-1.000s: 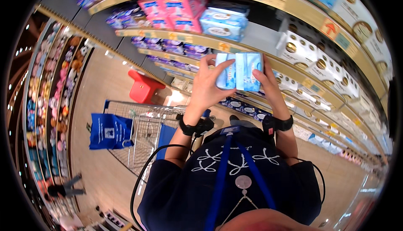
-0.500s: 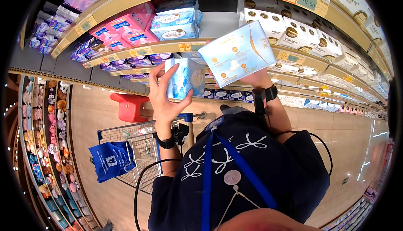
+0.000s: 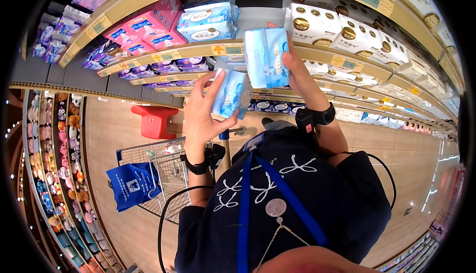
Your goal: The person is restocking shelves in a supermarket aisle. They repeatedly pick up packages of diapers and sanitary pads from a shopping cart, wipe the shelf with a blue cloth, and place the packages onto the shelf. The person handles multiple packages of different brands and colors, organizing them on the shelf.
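The left hand (image 3: 199,117) is gripping a small, boxy light-blue pack with darker blue patterning (image 3: 230,93), thumb below and fingers above. Just above and to the right of that hand, the right hand (image 3: 298,67) is clasping a pale-blue, squarish pack with an overlapping flap (image 3: 260,57), its thumb lying along the side. Beyond the right hand, white packs with gold discs (image 3: 308,24) are standing in a row; below the left hand, a metal-wire shopping cart (image 3: 172,186) is standing.

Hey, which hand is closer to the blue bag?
Left. The left hand, holding a blue pack, is to the right of the bag; the right hand, holding another pack, is farther right.
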Available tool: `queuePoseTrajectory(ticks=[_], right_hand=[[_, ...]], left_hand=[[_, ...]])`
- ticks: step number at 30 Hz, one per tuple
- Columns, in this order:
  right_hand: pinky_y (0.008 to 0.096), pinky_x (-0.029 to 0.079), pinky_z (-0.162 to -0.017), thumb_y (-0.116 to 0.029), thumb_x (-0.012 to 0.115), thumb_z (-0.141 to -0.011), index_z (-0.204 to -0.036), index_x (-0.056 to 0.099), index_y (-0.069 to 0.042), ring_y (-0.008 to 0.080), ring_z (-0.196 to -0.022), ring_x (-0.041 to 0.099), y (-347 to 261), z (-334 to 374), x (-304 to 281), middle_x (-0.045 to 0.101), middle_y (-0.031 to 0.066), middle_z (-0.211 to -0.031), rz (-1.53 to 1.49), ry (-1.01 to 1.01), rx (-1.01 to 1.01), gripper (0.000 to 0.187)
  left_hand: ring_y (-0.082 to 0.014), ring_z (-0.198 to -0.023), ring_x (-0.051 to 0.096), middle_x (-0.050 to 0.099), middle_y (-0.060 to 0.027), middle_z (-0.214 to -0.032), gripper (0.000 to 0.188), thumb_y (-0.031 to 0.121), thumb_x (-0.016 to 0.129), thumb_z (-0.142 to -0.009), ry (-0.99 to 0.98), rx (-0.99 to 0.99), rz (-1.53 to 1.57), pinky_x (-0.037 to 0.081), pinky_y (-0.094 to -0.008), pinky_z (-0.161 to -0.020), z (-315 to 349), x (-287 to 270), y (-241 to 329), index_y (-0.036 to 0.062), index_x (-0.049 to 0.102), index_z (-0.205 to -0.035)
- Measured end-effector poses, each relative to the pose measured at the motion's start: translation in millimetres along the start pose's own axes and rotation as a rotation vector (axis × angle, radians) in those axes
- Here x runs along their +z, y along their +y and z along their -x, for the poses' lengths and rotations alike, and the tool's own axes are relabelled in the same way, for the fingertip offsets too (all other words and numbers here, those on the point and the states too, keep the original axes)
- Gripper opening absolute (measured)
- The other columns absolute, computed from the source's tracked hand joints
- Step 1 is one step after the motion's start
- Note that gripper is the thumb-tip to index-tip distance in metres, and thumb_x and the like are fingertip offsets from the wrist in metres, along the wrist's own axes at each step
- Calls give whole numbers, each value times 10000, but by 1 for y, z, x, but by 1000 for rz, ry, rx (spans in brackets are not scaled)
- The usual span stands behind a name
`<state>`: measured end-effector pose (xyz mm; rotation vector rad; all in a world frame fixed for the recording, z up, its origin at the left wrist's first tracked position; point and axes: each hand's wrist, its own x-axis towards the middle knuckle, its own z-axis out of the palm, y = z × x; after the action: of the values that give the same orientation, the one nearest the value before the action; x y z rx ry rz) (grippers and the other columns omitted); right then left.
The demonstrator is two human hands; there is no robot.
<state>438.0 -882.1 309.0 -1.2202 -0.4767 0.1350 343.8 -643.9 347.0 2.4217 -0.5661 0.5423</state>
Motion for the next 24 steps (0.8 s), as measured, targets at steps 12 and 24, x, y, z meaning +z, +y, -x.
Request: queuePoseTrajectory(ticks=[12, 24], right_hand=[[379, 466, -960, -228, 845, -735, -1405, 412, -176, 279, -1117, 534, -38, 12, 9, 455, 137, -1272, 682, 8, -230, 799], [445, 422, -1042, -45, 835, -582, -1090, 683, -170, 329, -1126, 558, -26, -14, 20, 632, 41, -1186, 977, 382, -783, 545]], left_hand=[[-402, -1009, 625, 597, -223, -1160, 1092, 261, 843, -587, -87, -31, 155, 537, -445, -820, 9, 28, -3, 63, 290, -1508], [-395, -1081, 628, 593, -259, -1229, 1085, 232, 836, -615, -86, -102, 333, 526, -432, -874, -13, 25, -9, 42, 258, -1513]])
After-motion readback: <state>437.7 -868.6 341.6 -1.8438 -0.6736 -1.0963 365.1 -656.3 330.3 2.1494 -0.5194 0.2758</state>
